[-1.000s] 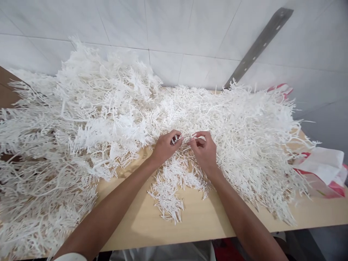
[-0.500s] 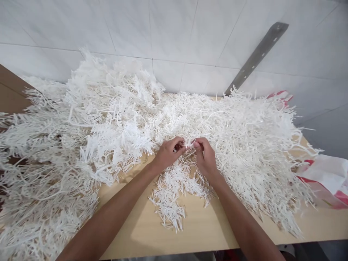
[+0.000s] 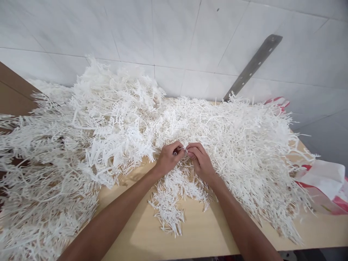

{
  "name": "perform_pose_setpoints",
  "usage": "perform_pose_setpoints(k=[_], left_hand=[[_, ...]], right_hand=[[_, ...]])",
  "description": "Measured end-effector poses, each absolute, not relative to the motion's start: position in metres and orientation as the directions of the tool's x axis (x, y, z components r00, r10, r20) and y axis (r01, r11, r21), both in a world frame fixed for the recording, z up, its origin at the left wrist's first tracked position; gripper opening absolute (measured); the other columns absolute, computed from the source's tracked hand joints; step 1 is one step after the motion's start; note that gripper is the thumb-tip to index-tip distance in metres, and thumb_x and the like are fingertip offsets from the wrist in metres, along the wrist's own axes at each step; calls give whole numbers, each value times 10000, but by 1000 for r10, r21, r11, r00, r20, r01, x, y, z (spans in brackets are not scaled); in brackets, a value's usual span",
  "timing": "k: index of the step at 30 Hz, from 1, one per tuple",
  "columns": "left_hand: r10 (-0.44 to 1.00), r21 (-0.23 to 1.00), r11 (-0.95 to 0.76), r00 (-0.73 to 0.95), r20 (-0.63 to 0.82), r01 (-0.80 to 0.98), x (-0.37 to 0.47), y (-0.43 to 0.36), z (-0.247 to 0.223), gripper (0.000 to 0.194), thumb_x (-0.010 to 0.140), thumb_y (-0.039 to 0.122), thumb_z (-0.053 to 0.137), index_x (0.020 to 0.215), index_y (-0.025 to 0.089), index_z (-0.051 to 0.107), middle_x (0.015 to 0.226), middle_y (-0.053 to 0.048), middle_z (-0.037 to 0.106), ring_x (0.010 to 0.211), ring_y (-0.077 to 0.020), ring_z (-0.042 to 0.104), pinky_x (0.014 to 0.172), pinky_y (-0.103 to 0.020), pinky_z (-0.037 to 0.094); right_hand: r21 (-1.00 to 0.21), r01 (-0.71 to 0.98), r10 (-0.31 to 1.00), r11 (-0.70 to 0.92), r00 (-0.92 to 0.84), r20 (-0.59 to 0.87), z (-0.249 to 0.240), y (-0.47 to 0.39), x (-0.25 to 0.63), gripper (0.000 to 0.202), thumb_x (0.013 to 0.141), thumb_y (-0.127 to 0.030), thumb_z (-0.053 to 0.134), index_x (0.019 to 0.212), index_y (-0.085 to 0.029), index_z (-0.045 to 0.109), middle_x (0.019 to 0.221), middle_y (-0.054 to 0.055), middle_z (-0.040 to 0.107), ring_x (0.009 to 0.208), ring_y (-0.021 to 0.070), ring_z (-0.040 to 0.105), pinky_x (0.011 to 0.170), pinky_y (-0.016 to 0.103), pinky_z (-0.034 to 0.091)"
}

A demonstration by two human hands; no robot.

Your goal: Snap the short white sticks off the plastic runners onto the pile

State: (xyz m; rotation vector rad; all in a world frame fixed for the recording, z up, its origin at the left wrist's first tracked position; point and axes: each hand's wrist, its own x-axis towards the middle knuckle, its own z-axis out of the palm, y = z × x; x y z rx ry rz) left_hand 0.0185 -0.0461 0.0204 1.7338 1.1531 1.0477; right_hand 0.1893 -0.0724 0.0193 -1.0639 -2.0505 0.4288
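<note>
My left hand (image 3: 169, 158) and my right hand (image 3: 202, 162) meet over the middle of the table, fingertips almost touching. Each is closed in a pinch. Between them shows a small white branching plastic sprig (image 3: 185, 149), mostly hidden by the fingers. Below the hands lies a patch of short white plastic pieces (image 3: 170, 206). Behind and to the right spreads a heap of white branching sprigs (image 3: 239, 145), and a taller, tangled heap of sprigs (image 3: 114, 112) stands on the left.
The light wooden table (image 3: 146, 239) runs up to a tiled wall (image 3: 174, 32). A grey perforated metal strip (image 3: 252, 67) leans against that wall. At the right edge lies a white and red plastic bag (image 3: 326, 177). Brown cardboard (image 3: 15, 90) stands at far left.
The fingertips have drawn closer together, and less of the sprig shows between them. My right hand has turned, its fingers now reaching toward the left hand. The view has shifted slightly.
</note>
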Motion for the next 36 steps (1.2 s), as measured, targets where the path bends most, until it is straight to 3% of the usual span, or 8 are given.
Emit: perform_pose_setpoints(k=[4, 8, 12, 17, 22, 26, 30, 36], left_hand=[[987, 946, -138, -39, 157, 294, 13, -37, 23, 146, 822, 233, 510, 692, 193, 459, 606, 54, 443, 560, -75, 404, 547, -206, 341], [978, 924, -195, 137, 158, 330, 9, -33, 22, 199, 865, 369, 517, 769, 196, 499, 616, 58, 462, 565, -75, 422, 546, -209, 327], [964, 902, -251, 176, 200, 351, 10, -35, 20, 233, 872, 409, 532, 798, 188, 527, 641, 54, 510, 586, -72, 459, 570, -211, 354], [960, 912, -278, 118, 253, 303, 9, -36, 18, 170, 819, 295, 580, 950, 191, 610, 688, 43, 592, 625, -79, 541, 607, -199, 436], [933, 869, -360, 156, 325, 339, 8, -34, 11, 171, 806, 247, 575, 933, 181, 668, 698, 28, 640, 624, -80, 574, 611, -196, 468], [840, 758, -541, 277, 466, 364, 10, -33, 2, 190, 844, 244, 561, 971, 182, 690, 864, -16, 735, 718, -101, 654, 699, -228, 525], [764, 658, -645, 334, 552, 389, 11, -32, -3, 199, 872, 246, 545, 997, 178, 684, 931, -35, 751, 818, -127, 692, 739, -245, 540], [791, 627, -611, 348, 503, 483, 10, -33, -2, 161, 875, 306, 593, 946, 183, 669, 850, -14, 735, 729, -123, 674, 661, -240, 507]], right_hand=[[-619, 447, 763, 646, -412, 499, 27, -84, 182, 200, 964, -124, 411, 1032, -235, 563, 1082, 71, 621, 997, 159, 600, 815, 321, 514], [-663, 496, 815, 560, -186, 549, 29, -83, 182, 127, 928, -174, 516, 852, -223, 606, 840, 21, 630, 815, 144, 605, 717, 300, 494], [-791, 501, 895, 351, 68, 440, 22, -74, 185, 325, 879, -256, 588, 610, -210, 412, 773, 6, 591, 725, 139, 599, 684, 304, 478], [-828, 486, 931, 280, 74, 358, 17, -76, 179, 73, 866, -219, 567, 928, -227, 531, 949, 16, 593, 742, 123, 601, 673, 284, 483], [-810, 500, 936, 305, -2, 351, 22, -79, 177, 255, 912, -290, 545, 1165, -264, 563, 1070, 24, 604, 704, 94, 582, 639, 262, 480], [-812, 522, 961, 261, -58, 272, 22, -77, 181, 373, 934, -389, 532, 1298, -307, 540, 1161, 35, 610, 792, 112, 622, 692, 276, 522], [-771, 557, 944, 309, -79, 322, 19, -76, 182, 278, 932, -399, 539, 1161, -272, 634, 1052, 31, 658, 860, 137, 636, 754, 282, 533], [-773, 572, 951, 273, -40, 306, 18, -76, 180, 248, 841, -461, 654, 909, -224, 627, 834, 20, 673, 694, 142, 631, 646, 280, 526]])
